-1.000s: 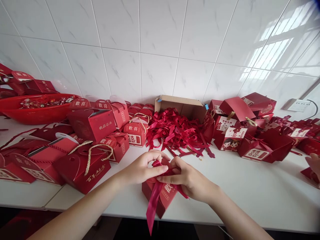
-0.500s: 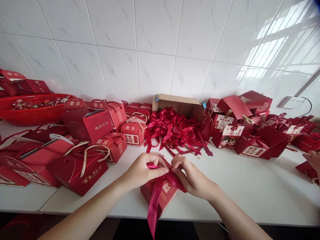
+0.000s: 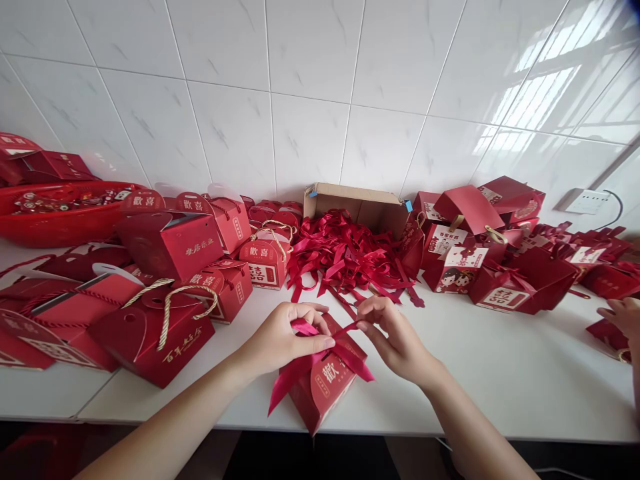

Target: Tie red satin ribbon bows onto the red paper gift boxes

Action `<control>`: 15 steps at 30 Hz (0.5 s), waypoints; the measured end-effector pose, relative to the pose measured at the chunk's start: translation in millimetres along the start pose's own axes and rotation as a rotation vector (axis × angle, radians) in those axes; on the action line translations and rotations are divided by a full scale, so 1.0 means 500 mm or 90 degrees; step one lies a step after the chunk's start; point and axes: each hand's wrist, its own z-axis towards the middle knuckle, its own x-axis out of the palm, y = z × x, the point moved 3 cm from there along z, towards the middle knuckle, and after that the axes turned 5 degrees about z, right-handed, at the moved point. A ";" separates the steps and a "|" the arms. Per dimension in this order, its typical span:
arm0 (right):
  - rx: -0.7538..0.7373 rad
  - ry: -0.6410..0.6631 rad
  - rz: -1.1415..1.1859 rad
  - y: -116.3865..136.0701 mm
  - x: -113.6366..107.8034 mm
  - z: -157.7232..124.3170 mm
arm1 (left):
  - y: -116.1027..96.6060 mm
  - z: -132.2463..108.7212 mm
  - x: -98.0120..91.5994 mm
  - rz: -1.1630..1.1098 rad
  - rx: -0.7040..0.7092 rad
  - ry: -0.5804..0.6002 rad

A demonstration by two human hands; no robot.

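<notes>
A small red gift box (image 3: 325,390) with pale lettering sits near the front edge of the table. Across its top lies a crimson satin ribbon (image 3: 297,370), partly looped, one tail hanging to the left and another to the right. My left hand (image 3: 285,339) is closed on the ribbon, pinching a loop between thumb and fingers just above the box. To the right, my right hand (image 3: 395,340) pinches another stretch of the ribbon and holds it taut. The knot area is partly hidden by my fingers.
Behind the box, a cardboard carton (image 3: 357,197) spills a heap of red ribbons (image 3: 345,250). Red boxes with rope handles (image 3: 165,327) crowd the left, near a red basin (image 3: 65,223). More boxes (image 3: 455,267) stand right. Another person's hand (image 3: 623,317) shows at the right edge.
My right hand has drawn slightly right, stretching the ribbon it pinches. The hanging left ribbon tail has swung to the left, uncovering more of the box front.
</notes>
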 end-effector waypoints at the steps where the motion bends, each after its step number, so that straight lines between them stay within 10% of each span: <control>1: 0.015 0.009 0.009 0.000 -0.001 -0.001 | 0.002 0.000 -0.001 -0.001 -0.007 -0.004; 15: 0.049 0.078 -0.018 0.009 -0.005 0.017 | 0.009 -0.011 -0.001 -0.014 0.000 -0.061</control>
